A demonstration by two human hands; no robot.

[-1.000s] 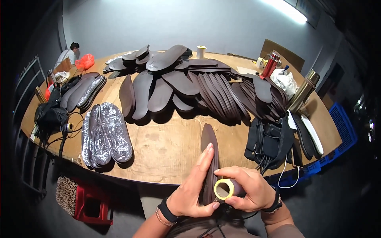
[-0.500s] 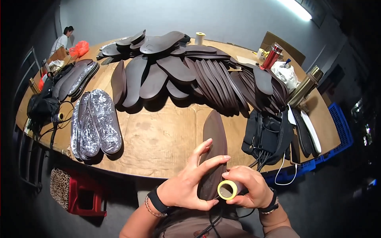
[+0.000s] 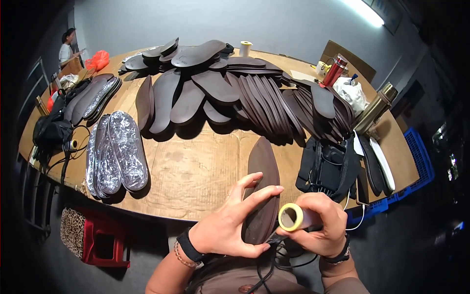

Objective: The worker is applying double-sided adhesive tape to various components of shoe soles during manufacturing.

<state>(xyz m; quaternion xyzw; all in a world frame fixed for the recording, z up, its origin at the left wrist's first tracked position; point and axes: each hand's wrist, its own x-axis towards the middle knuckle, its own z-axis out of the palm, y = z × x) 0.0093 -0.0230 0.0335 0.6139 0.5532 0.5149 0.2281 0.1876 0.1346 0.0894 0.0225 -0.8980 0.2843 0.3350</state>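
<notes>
My left hand (image 3: 226, 220) grips a dark brown insole (image 3: 264, 161) on its edge, thumb low on one side and fingers spread along the other. The insole's far tip points toward the back of the table. Beside its near end, my right hand (image 3: 320, 223) is wrapped round a roll of film (image 3: 292, 217), whose yellow-rimmed, hollow end faces me. A small gap separates the roll from the insole. Near my left thumb is a thin shiny bit, perhaps film. Dark cords hang below both hands.
Many brown insoles (image 3: 188, 100) are heaped across the table (image 3: 191, 176). Film-wrapped insoles (image 3: 128, 152) lie at left, a black bag (image 3: 328, 166) at right. Beyond it stand a steel flask (image 3: 377, 105) and a red flask (image 3: 335, 71). A red stool (image 3: 105, 240) is below left; a person (image 3: 67, 49) is far left.
My right hand has moved right with the roll, away from the insole, and the roll has tilted. My left hand has hardly moved. The distant person now stands more upright.
</notes>
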